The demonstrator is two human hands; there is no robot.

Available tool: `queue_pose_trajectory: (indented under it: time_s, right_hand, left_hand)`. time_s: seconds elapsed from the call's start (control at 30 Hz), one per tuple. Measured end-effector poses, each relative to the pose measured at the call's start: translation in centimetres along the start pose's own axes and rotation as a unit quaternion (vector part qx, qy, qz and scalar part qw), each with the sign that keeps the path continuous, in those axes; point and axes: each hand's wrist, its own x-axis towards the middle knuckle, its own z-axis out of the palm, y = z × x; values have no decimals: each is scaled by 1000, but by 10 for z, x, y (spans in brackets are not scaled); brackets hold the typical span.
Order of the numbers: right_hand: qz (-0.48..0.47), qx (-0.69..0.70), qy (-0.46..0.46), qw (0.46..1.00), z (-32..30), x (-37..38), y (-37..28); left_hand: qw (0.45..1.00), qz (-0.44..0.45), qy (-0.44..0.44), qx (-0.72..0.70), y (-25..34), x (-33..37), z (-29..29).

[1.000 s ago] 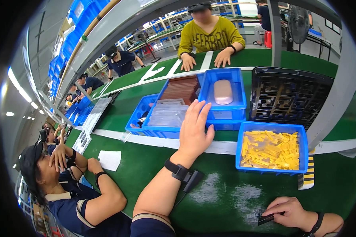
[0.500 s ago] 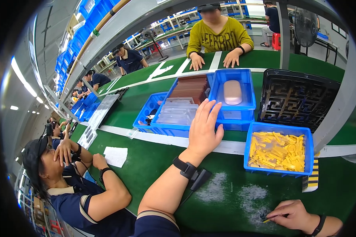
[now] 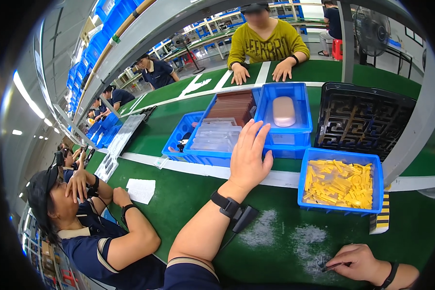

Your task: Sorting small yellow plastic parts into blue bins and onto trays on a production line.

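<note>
The thin dark strip (image 3: 335, 266) was at the near side of the tabletop (image 3: 188, 188), right of the middle, its free end at the white-dusted patch (image 3: 308, 241). Our right hand (image 3: 356, 261) had its grip clamped on it, thumb and fingers pinched together. A second earlier the strip had shown a broad black face; now we saw only a narrow profile, so we judged that it had been turned within the pinch rather than released. Whether its tip pressed on the surface, we could not tell.

Our left hand (image 3: 249, 162) had stayed in front of the bin of clear cases (image 3: 210, 158) and the bin with a pink rounded object (image 3: 287, 140), its grip apart and nothing visible in it; contact with either was unclear. We took that as a sign that the handling was all on the right. The bin of yellow pieces (image 3: 340, 208) kept its place nearer the tabletop's right end.
</note>
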Motion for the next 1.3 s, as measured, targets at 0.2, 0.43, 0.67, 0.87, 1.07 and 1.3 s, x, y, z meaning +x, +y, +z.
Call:
queue_pose_trajectory:
  time_s: [0.2, 0.43, 0.67, 0.87, 1.07, 1.3]
  right_hand:
    - [-23, -16, -13, 1000, -1, 1, 2]
    - [74, -10, 59, 995, 5, 1, 0]
    - [54, -33, 21, 998, -4, 4, -29]
    - [27, -39, 4, 999, -2, 7, -26]
    - [47, -44, 11, 998, 0, 9, -26]
    - [37, -50, -5, 998, -2, 11, -29]
  left_hand:
    - [1000, -1, 1, -3, 0, 1, 1]
    - [1000, -12, 11, 0, -3, -1, 0]
    - [999, 8, 31, -16, 0, 2, 10]
    - [999, 2, 33, -4, -4, -4, 9]
    - [999, 3, 41, -9, -7, -6, 9]
    - [999, 6, 53, -3, -7, -5, 11]
